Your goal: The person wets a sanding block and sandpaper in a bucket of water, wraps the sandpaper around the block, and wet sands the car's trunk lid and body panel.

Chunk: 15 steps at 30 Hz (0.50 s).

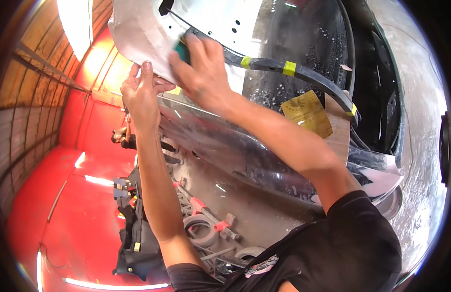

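Note:
My right hand [203, 73] is closed round a green pad [182, 51], pressed on the pale grey edge of a car panel [142, 36]; the pad is blurred. My left hand [143, 90] is at the panel's lower edge, to the left of my right hand, with its thumb up and fingers curled against the edge. A dark curved strip [269, 64] with yellow tape pieces runs from beside my right hand toward the right. A yellow-brown sheet of sandpaper [307, 114] lies on the car, partly on a brown board [338, 131].
The dark car body [225, 141] stretches below my right forearm. Tyres [201, 230] and red-and-grey stands [206, 209] are on the floor. Another person [130, 140] is at the left, near dark parts [140, 238] and a red wall [84, 194].

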Each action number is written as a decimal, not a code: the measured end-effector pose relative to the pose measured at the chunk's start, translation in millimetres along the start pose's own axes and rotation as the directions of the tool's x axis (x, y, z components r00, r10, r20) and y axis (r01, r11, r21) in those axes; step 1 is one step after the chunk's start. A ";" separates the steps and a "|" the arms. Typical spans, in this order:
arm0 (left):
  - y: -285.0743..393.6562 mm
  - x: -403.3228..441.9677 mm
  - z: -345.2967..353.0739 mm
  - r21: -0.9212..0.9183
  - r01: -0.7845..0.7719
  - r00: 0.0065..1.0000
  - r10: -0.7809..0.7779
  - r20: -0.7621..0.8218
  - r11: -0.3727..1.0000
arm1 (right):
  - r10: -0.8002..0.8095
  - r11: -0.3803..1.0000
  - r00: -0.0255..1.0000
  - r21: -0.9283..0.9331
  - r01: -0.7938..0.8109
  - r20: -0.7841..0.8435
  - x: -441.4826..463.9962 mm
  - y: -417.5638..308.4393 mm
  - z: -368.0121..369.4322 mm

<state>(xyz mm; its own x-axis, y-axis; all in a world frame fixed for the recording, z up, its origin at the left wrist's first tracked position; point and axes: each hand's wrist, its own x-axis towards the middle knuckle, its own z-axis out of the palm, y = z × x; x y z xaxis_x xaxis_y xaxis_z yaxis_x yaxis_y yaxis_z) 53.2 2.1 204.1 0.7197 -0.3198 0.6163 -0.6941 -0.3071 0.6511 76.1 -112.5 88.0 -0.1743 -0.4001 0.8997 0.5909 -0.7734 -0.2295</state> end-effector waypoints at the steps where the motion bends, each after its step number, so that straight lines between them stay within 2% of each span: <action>1: -0.7 -1.1 -1.0 0.005 0.011 1.000 -0.011 0.018 1.000 | -0.029 1.000 0.999 -0.011 0.028 -0.021 7.7 1.9 4.2; 2: -1.9 -3.6 -1.7 0.011 0.018 1.000 -0.018 0.013 1.000 | -0.055 0.998 0.998 -0.026 0.053 -0.042 9.3 1.9 4.8; 5: -0.3 -2.0 1.2 0.012 0.005 1.000 -0.005 0.001 1.000 | 0.033 0.998 0.999 0.044 -0.034 0.030 -26.8 -1.1 -25.8; 8: 1.5 -3.4 6.3 0.007 0.009 0.999 -0.009 -0.042 1.000 | 0.035 0.999 0.999 -0.014 -0.034 0.024 -42.1 -0.8 -25.2; 9: 2.5 -2.3 4.0 0.026 0.020 0.999 -0.019 -0.039 0.999 | 0.037 0.999 0.998 0.000 -0.037 0.041 -26.8 -2.9 -19.2; 10: 2.6 -1.0 1.7 0.042 0.034 0.999 -0.033 -0.035 0.999 | -0.030 0.999 1.000 -0.040 0.030 0.006 -13.0 2.3 -6.9; 12: 1.9 -3.8 0.7 0.071 0.053 0.998 -0.051 -0.034 0.996 | -0.028 1.000 0.993 0.015 0.027 0.114 15.8 3.9 -8.8; 13: 1.8 -3.1 1.6 0.080 0.046 0.998 -0.043 -0.035 0.996 | -0.001 0.999 0.991 0.053 -0.006 0.134 20.8 4.5 -17.0; 15: 3.8 -5.5 5.9 0.091 0.029 0.998 -0.024 -0.056 0.995 | 0.158 0.972 0.983 0.161 -0.171 0.094 15.2 3.9 -38.0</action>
<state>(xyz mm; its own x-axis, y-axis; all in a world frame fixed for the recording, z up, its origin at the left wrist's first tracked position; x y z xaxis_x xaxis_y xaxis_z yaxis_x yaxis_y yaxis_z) 46.5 -2.6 200.6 0.7361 -0.2618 0.6242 -0.6716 -0.3969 0.6256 45.8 -140.3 86.7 -0.0042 -0.4694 0.8830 0.7310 -0.6040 -0.3176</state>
